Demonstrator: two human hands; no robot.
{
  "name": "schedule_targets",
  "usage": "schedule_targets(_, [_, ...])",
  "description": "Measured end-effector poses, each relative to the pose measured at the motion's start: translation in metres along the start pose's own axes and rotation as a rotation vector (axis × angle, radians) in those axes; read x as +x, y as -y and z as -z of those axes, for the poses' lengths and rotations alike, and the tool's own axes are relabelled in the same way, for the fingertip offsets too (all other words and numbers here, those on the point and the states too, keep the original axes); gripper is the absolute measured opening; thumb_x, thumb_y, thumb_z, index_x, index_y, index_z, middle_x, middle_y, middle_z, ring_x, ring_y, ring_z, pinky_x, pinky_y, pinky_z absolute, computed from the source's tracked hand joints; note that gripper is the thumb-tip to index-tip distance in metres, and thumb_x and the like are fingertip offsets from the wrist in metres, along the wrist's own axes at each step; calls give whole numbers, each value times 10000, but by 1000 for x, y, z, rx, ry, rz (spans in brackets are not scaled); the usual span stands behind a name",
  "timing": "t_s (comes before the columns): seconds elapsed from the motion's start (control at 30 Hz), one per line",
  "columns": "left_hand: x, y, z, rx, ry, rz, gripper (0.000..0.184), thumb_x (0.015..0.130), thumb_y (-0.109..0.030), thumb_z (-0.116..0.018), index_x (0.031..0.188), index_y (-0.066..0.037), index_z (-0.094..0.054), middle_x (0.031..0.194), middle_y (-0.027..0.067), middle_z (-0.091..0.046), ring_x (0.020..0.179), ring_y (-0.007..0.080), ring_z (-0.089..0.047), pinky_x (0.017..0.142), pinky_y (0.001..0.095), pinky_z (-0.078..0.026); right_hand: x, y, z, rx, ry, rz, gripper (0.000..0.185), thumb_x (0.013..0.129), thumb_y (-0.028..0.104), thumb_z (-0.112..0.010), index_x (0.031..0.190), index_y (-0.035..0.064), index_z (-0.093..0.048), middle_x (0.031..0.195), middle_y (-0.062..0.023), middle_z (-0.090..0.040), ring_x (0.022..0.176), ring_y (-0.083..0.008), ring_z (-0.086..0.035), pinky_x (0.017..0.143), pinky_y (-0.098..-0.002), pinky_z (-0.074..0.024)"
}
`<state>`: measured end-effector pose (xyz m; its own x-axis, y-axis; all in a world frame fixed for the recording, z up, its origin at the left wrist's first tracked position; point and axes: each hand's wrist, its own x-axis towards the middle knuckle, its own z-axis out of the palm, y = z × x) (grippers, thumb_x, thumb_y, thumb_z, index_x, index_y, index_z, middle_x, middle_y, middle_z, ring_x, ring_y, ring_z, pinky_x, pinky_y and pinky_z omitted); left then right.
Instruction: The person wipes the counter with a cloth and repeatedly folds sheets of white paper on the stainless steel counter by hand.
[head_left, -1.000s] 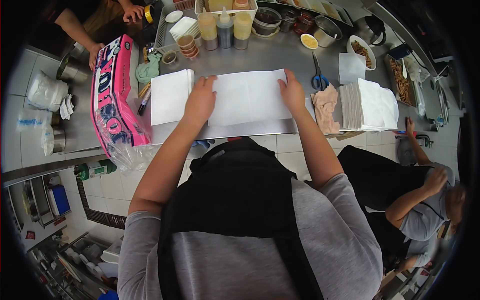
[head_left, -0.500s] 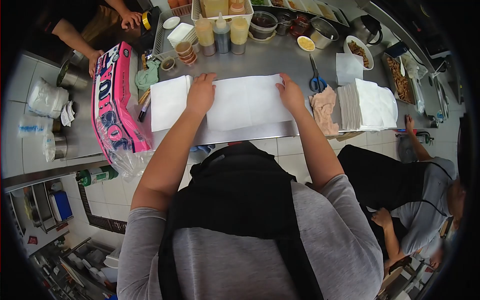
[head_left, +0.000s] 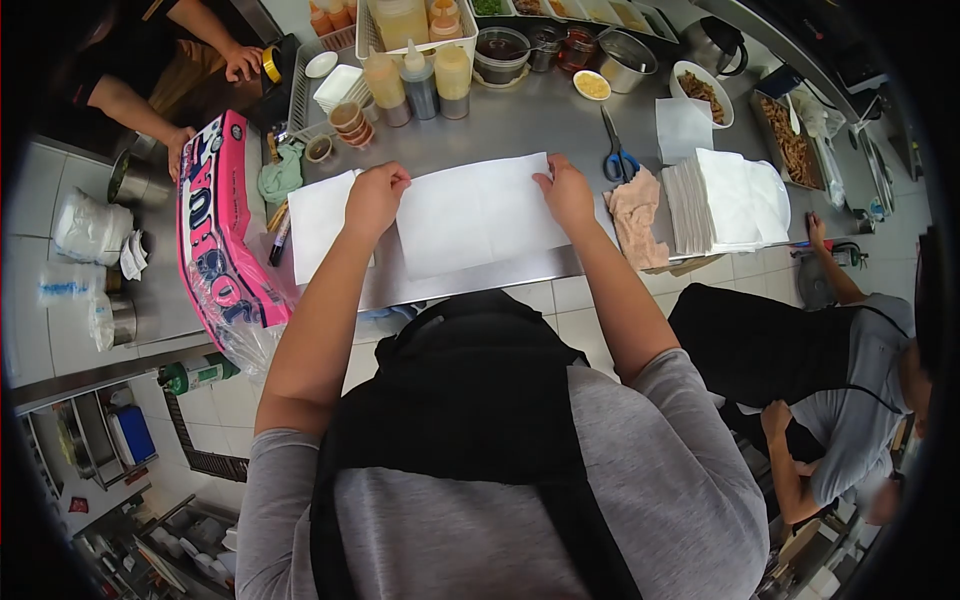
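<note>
A wide white paper sheet point(head_left: 478, 218) lies on the steel counter, with a faint crease down its middle. My left hand point(head_left: 375, 200) pinches its upper left corner. At the upper right corner, my right hand point(head_left: 566, 193) grips the edge between thumb and fingers. Left of the sheet lies a white paper pile point(head_left: 318, 225), partly hidden by my left wrist. A thick stack of folded white paper point(head_left: 725, 203) sits to the right, beyond a crumpled peach cloth point(head_left: 637, 217).
Blue-handled scissors point(head_left: 620, 162) lie behind the cloth. Squeeze bottles point(head_left: 420, 85) and a sauce pot point(head_left: 500, 55) stand at the back. A pink package point(head_left: 222, 225) is at the left, touched by another person's hand point(head_left: 178, 150). A co-worker point(head_left: 780, 350) is at the right.
The view has shifted, so the counter items appear further left. My left hand's fingers have closed in on the sheet's corner. The co-worker at the right has lowered an arm.
</note>
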<state>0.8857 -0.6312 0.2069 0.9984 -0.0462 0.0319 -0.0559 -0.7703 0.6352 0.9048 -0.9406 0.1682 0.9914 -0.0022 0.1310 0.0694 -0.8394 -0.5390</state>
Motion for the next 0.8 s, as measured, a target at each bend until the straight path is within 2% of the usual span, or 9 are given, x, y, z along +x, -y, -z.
schedule_targets(0.27, [4, 17, -9, 72, 16, -30, 100, 826, -89, -683, 897, -20, -669, 799, 132, -695, 725, 258, -666, 681, 343, -508, -1, 4, 4, 88, 7, -56, 452, 820, 205, -744, 1198, 45, -555, 946, -178, -682, 877, -367, -660, 742, -437, -515])
schedule_targets(0.5, [3, 16, -14, 131, -10, -26, 90, 825, -101, -675, 891, -43, -656, 891, 147, -660, 833, 328, -639, 731, 426, -506, -1, 5, 5, 67, 14, -72, 482, 819, 211, -744, 1228, 56, -542, 903, -171, -683, 867, -365, -662, 742, -438, -516])
schedule_targets(0.57, [1, 16, -12, 153, -8, -27, 92, 825, -97, -675, 897, -43, -656, 895, 143, -654, 842, 328, -634, 741, 425, -505, -2, 7, 7, 77, 48, -82, 486, 825, 211, -736, 1242, 65, -534, 1032, -182, -657, 865, -383, -654, 721, -445, -517])
schedule_targets(0.6, [-2, 16, -11, 172, -108, -146, 90, 823, -87, -676, 897, -42, -654, 901, 138, -645, 848, 328, -628, 749, 424, -503, -4, 8, 7, 78, 48, -82, 486, 825, 211, -736, 1242, 65, -534, 1032, -182, -657, 865, -383, -654, 721, -445, -517])
schedule_targets(0.63, [-6, 14, -8, 192, -208, -265, 89, 821, -77, -677, 898, -41, -651, 908, 133, -636, 855, 327, -623, 757, 423, -500, -7, 13, 10, 32, -6, -31, 496, 817, 195, -735, 1254, 77, -531, 1129, -176, -618, 930, -368, -639, 751, -447, -511])
schedule_targets(0.67, [-11, 12, -3, 195, -210, -262, 89, 821, -77, -677, 898, -41, -651, 908, 133, -636, 855, 327, -623, 757, 423, -500, -11, 18, 12, -13, -60, 23, 509, 808, 179, -733, 1266, 89, -529, 1226, -169, -579, 995, -353, -624, 781, -450, -504])
schedule_targets(0.7, [-18, 12, 3, 149, -245, -248, 111, 808, -71, -694, 901, -31, -648, 914, 132, -631, 868, 318, -624, 763, 408, -497, -16, 24, 14, -9, -56, 29, 509, 808, 179, -733, 1266, 89, -529, 1226, -169, -579, 995, -353, -624, 781, -450, -504])
schedule_targets(0.77, [-41, 9, 19, 113, -287, -225, 135, 794, -64, -711, 904, -22, -645, 920, 131, -626, 881, 309, -625, 769, 393, -493, -30, 45, 19, -262, -157, 245, 546, 795, 176, -722, 1297, 118, -518, 1357, -136, -489, 1151, -300, -547, 885, -465, -461])
schedule_targets(0.8, [-59, 10, 28, 96, -238, -196, 148, 792, -90, -722, 899, -30, -638, 938, 125, -622, 890, 313, -617, 783, 392, -493, -38, 53, 10, -237, -74, 342, 559, 792, 188, -717, 1309, 126, -515, 1356, -123, -495, 1198, -274, -512, 928, -467, -432])
